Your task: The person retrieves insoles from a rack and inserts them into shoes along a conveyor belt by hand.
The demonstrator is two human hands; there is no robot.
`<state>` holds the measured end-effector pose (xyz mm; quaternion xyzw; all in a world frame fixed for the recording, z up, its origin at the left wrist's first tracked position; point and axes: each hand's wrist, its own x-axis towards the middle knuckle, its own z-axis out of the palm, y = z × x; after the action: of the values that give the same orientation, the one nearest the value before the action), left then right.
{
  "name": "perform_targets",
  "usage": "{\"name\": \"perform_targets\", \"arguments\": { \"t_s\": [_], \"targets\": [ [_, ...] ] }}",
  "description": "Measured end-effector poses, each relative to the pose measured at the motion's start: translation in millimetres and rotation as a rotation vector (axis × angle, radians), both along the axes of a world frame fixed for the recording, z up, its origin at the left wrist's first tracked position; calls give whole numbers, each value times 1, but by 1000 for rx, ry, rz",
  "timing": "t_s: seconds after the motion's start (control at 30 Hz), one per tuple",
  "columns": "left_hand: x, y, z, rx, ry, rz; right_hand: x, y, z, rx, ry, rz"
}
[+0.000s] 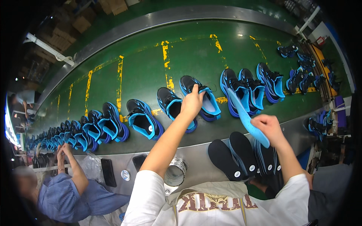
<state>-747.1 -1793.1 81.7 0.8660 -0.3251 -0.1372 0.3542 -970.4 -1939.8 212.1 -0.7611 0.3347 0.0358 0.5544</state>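
Note:
My left hand (pixel 193 102) is closed on the tongue area of a black sneaker (pixel 208 107) with blue trim, whose toe points away from me. A pale lining shows inside that shoe. Pinched in my right hand (pixel 267 130) is a light blue insole (pixel 247 119), tilted, its far end over the opening of another sneaker (pixel 228 81). Just left of my left hand stands one more sneaker (pixel 166 98), partly hidden by my forearm. Black insoles (pixel 222 160) with round white stickers lie in stacks on the metal ledge below my right hand.
A green conveyor belt (pixel 143 64) with yellow marks carries a long row of sneakers (pixel 88 128). On the metal ledge are a roll of clear tape (pixel 175 171), two phones (pixel 108 172) and a round tin (pixel 125 174). A co-worker in blue stripes (pixel 64 196) works at left.

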Motion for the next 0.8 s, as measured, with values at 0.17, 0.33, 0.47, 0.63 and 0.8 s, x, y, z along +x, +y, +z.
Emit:
{"name": "perform_targets", "arguments": {
  "t_s": [0.17, 0.33, 0.47, 0.63, 0.8],
  "targets": [
    [17, -2, 12, 27, 133, -68, 69, 2, -44, -66, 28, 317],
    [21, 1, 15, 70, 249, -223, 105, 30, -121, -801, 34, 640],
    [21, 2, 14, 64, 254, -284, 93, 38, -134, -1007, -105, 706],
    [5, 0, 3, -130, 266, -181, 84, 44, -101, -1173, -197, 589],
    [0, -11, -10, -281, 415, 27, 103, 26, -109, -757, 252, 734]
  ]
}}
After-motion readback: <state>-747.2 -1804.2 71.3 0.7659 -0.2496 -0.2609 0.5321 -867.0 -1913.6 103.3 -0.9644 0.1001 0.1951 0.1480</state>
